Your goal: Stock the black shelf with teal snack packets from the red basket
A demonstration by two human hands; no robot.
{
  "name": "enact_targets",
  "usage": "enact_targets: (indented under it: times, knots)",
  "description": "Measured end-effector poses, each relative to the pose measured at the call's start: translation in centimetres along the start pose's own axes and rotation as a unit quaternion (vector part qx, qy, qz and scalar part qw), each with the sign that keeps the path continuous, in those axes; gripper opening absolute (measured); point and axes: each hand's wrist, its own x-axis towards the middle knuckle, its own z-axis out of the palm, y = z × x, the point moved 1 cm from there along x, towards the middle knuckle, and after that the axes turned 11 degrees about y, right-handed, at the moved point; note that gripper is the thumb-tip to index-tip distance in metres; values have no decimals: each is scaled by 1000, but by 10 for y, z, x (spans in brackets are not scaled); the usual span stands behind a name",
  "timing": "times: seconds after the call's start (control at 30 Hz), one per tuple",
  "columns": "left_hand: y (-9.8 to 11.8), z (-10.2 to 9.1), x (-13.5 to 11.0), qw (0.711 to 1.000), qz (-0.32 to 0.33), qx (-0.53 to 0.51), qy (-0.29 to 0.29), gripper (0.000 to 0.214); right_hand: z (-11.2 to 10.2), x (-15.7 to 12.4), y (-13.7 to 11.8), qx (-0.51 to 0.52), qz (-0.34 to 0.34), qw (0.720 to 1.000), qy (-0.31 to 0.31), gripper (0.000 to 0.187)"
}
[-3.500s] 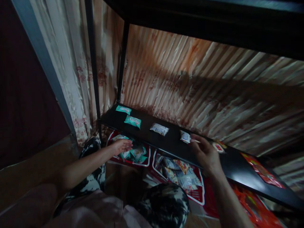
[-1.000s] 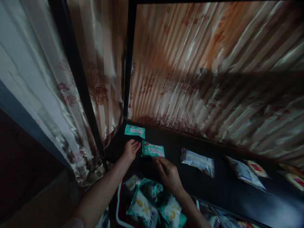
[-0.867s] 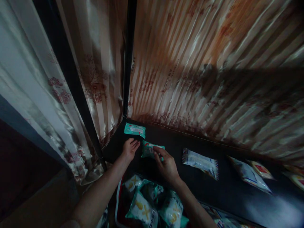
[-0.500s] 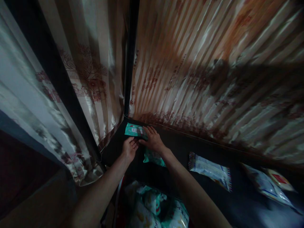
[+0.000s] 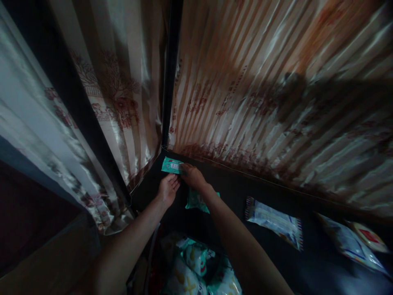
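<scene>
Right hand: fingertips curl over the right end of the teal packet. Pinching or only pressing: cannot tell, light too dim.
Left hand: fingers straight and loose, holding nothing, palm down on the shelf; tips just beside the packet's near edge, contact unclear.
Teal packet lies flat in the far left corner of the black shelf, close to the black post.

Second teal packet sits just behind the right wrist, partly covered by the forearm. White packet lies well apart to the right; a clear-and-blue packet and a red-and-white packet lie farther right, blurred.

Below the shelf edge, between the forearms: a heap of snack bags.

Striped satin curtain hangs behind the shelf and wraps the left side.
</scene>
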Motion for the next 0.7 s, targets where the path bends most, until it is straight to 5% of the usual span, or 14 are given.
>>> enact_targets:
  times: [0.2,0.37,0.7]
  knots:
    - [2,0,-3,1000,11,16,-23,10,-4,-6,-12,23,4,1000,19,44]
    - [6,-1,-4,994,82,73,-12,28,-4,-8,-11,77,67,994,31,39]
    - [8,1,-14,986,119,110,-24,28,-10,-9,-8,260,159,950,63,36]
